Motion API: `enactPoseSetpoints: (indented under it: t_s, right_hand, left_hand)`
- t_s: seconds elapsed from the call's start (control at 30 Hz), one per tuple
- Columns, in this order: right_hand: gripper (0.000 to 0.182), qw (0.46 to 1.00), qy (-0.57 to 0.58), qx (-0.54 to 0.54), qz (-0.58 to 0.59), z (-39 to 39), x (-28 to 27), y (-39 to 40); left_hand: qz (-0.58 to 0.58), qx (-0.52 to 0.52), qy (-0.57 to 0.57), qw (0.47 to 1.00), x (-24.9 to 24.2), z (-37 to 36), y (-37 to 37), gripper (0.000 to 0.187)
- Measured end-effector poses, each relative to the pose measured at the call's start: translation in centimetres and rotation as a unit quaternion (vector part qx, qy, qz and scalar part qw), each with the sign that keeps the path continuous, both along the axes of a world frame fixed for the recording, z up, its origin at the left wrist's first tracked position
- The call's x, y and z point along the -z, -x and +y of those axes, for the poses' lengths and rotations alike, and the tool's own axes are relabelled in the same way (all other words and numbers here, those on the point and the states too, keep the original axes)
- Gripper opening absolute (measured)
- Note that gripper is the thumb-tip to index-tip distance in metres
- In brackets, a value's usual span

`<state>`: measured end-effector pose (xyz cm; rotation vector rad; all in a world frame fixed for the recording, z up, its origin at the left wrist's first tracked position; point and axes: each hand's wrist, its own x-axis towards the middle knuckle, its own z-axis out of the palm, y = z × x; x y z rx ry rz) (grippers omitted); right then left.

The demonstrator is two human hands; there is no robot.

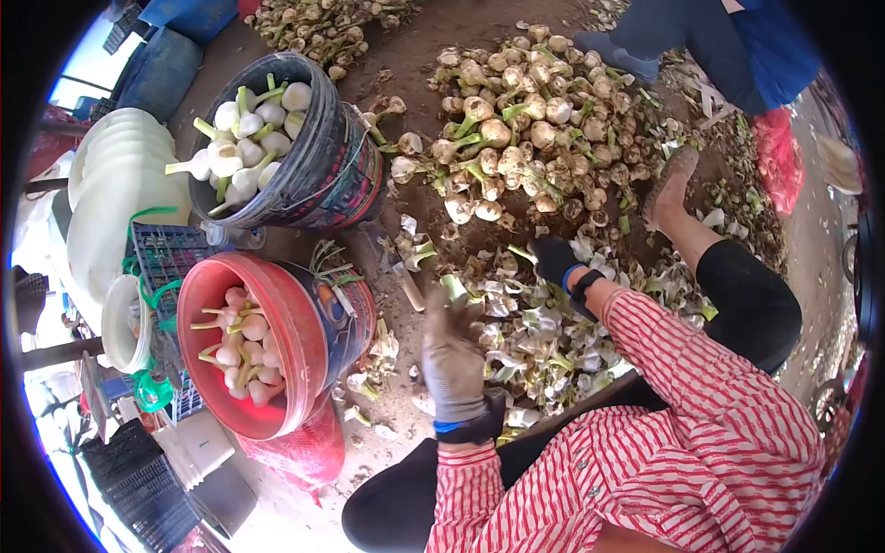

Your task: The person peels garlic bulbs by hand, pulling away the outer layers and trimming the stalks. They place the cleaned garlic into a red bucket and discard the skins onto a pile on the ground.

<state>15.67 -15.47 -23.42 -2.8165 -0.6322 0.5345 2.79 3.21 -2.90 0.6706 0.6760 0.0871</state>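
My left hand (454, 359), in a pale grey knitted glove, is raised over the ground with its fingers stretched out and blurred at the tips. Loose garlic peelings (530, 323) lie beside it. My right hand (556, 263), in a black glove, is closed at the near edge of a large heap of unpeeled garlic (535, 120). A green garlic stem (521, 253) sticks out to the left of its fingers; whatever else is in the grip is hidden. To the left of my hands, a wooden-handled tool (408, 288) lies on the ground.
At left, a dark bucket (341, 166) and a red-rimmed bucket (295, 359) hold cleaned white garlic. A red mesh bag (300, 452) lies below them. Crates and pale tubs (124, 184) stand farther left. Another garlic heap (323, 28) is behind. Another person's leg (682, 37) shows at upper right.
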Motion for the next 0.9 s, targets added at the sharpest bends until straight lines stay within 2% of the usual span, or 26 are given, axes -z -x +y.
enactPoseSetpoints:
  t_s: [0.03,0.07,0.1,0.13,0.17,0.2,0.27,0.33,0.4,0.43,0.47,0.53,0.57,0.6,0.67,0.7,0.77,0.9]
  right_hand:
    - [0.026,0.984,-0.151,0.044,0.08,-0.2,0.8,0.1]
    - [0.028,0.937,-0.297,0.085,0.161,0.4,-0.6,0.4]
    - [0.027,0.942,-0.299,0.022,0.15,0.6,-2.1,0.9]
    - [0.026,0.824,-0.434,0.065,0.358,1.4,-4.4,1.1]
    - [0.024,0.766,-0.505,0.078,0.389,2.4,-7.8,2.1]
    - [0.024,0.7,-0.572,0.09,0.417,3.1,-10.2,3.3]
    - [0.029,0.821,-0.48,0.009,0.311,3.5,-10.3,4.1]
    - [0.031,0.826,-0.487,-0.004,0.285,3.7,-11.4,3.8]
    - [0.03,0.675,-0.643,0.066,0.356,3.7,-13.6,3.2]
    - [0.04,0.792,-0.482,0.036,0.374,3.4,-15.6,2.2]
    - [0.04,0.793,-0.482,0.035,0.37,3.5,-15.7,2.3]
    - [0.039,0.857,-0.432,0.005,0.281,3.8,-15.2,3.1]
    - [0.039,0.857,-0.43,0.001,0.284,3.8,-15.0,3.2]
    - [0.039,0.857,-0.43,0.0,0.283,3.7,-14.9,3.5]
    - [0.022,0.78,-0.544,0.035,0.307,3.9,-15.4,4.3]
    - [0.022,0.78,-0.545,0.035,0.307,3.7,-15.5,4.3]
    - [0.023,0.745,-0.532,0.044,0.401,3.2,-15.9,4.1]
    - [0.022,0.769,-0.529,-0.006,0.359,2.4,-16.3,3.8]
  left_hand:
    - [0.017,0.04,-0.099,0.994,0.5,-0.8,0.0,0.026]
    - [0.037,0.078,-0.195,0.977,1.0,-1.5,0.2,0.025]
    - [0.0,0.133,-0.296,0.946,4.6,-1.1,1.3,0.028]
    - [-0.04,0.188,-0.393,0.899,7.9,-0.7,2.3,0.032]
    - [0.011,0.075,-0.044,0.996,7.8,-1.4,1.3,0.038]
    - [0.013,0.073,-0.047,0.996,7.2,-2.1,0.6,0.038]
    - [-0.015,0.027,-0.017,0.999,5.1,-3.0,-0.4,0.043]
    - [-0.023,0.015,-0.035,0.999,3.7,-3.0,-0.6,0.045]
    - [-0.029,0.04,-0.232,0.971,3.2,-2.9,-0.3,0.046]
    - [-0.033,0.04,-0.232,0.971,3.0,-3.0,-0.2,0.046]
    - [-0.027,0.048,-0.298,0.953,2.8,-3.1,-0.1,0.046]
    - [-0.014,0.064,-0.424,0.903,2.5,-3.4,0.1,0.045]
    - [-0.029,0.055,-0.444,0.894,2.7,-3.4,0.3,0.045]
    - [-0.03,0.054,-0.443,0.894,2.9,-3.3,0.5,0.045]
    - [-0.049,0.073,-0.431,0.898,3.1,-3.1,0.9,0.044]
    - [-0.05,0.074,-0.431,0.898,3.1,-3.1,1.0,0.044]
    - [-0.061,0.062,-0.342,0.936,2.9,-3.3,1.1,0.043]
    - [-0.03,0.087,-0.275,0.957,1.6,-3.1,1.2,0.041]
